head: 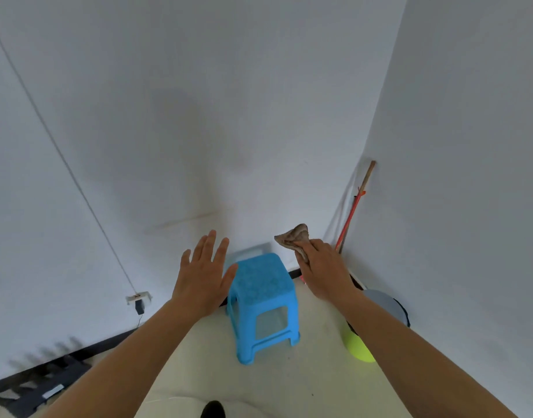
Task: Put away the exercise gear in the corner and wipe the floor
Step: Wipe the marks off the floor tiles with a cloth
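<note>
1. Right hand: fingers curled round a bunched brownish cloth. The cloth is held up in the air and sticks out past the fingertips. It is not on the floor.
2. Left hand: flat, fingers spread wide, holding nothing. It hovers just left of the blue stool; I cannot tell whether it touches it.
3. The stool stands upright between the two hands and below them.
4. Beyond the right hand, a long stick leans in the wall corner.
5. Under the right forearm lie a grey round object and a yellow-green object, both near the corner. Judged to be gear already stowed, though the arm partly hides them.
6. Far below and left of the left hand, a dark item lies by the wall. It is too blurred to identify.
7. Progress, as a judgement: putting away looks mostly done. Wiping has not visibly begun, since the cloth is off the floor. The stool may need shifting first.
</note>
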